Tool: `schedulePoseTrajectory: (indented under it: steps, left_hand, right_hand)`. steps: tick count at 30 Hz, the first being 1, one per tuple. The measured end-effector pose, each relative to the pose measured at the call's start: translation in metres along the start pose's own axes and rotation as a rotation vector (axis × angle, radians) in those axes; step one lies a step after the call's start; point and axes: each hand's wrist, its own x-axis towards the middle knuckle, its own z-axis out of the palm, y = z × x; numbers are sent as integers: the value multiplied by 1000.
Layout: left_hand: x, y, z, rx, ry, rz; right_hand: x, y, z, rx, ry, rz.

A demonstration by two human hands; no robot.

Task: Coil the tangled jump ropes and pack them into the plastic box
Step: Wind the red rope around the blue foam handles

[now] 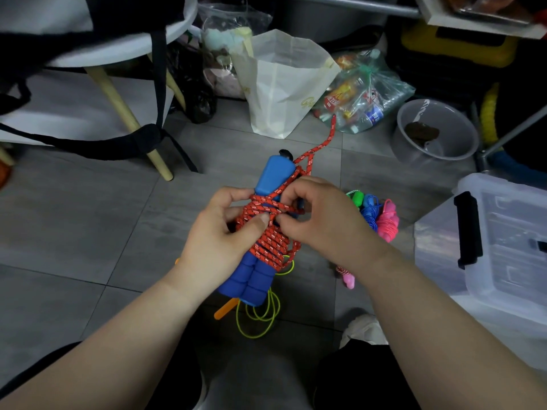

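Observation:
A red speckled jump rope (pixel 270 242) is wound many times around its two blue foam handles (pixel 251 279), held side by side above the floor. My left hand (pixel 219 235) grips the bundle from the left, thumb pressed on the wraps. My right hand (pixel 322 220) pinches a strand at the middle of the coil; a loose loop (pixel 321 145) trails away toward the bags. On the floor below lies a yellow-green rope (pixel 260 318) with an orange handle (pixel 225 310). To the right sit coiled blue (pixel 370 213) and pink (pixel 387 220) ropes. The clear plastic box (pixel 500 241) stands at right.
A white paper bag (pixel 281 81) and clear bags of packets (pixel 364 93) stand at the back. A grey bowl (pixel 435 130) sits right of them. A white stool with wooden legs (pixel 127 113) and black straps is at left. Grey floor tiles lie around my knees.

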Motion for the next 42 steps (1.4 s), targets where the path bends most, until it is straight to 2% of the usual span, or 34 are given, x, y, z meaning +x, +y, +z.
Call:
schedulePoseTrajectory:
  steps: [3, 5, 11, 22, 24, 27, 29, 34, 39, 42]
  left_hand:
    - [-2, -3, 3, -22, 11, 6]
    - [-3, -3, 5, -20, 13, 16]
    - [-3, -2, 3, -37, 29, 45]
    - [0, -6, 1, 62, 74, 162]
    - [3, -7, -1, 87, 112, 187]
    - [5, -8, -2, 109, 127, 211]
    - [2, -9, -2, 147, 116, 244]
    - [-1, -10, -2, 228, 114, 323]
    - [2, -15, 2, 89, 111, 188]
    - [7, -14, 3, 78, 117, 144]
  right_hand:
    - [-1, 1, 11, -114, 249, -95]
    - [0, 1, 13, -174, 353, -140]
    - [0, -5, 16, -162, 421, -167]
    - [-6, -5, 27, -268, 613, -106]
    - [-6, -11, 28, -136, 524, -1]
    - [-4, -20, 25, 334, 328, 268]
    - [-4, -18, 22, 536, 310, 401]
    - [-6, -25, 14, 874, 225, 556]
    - [3, -18, 7, 1028, 384, 641]
    - [-1, -27, 3, 929, 322, 437]
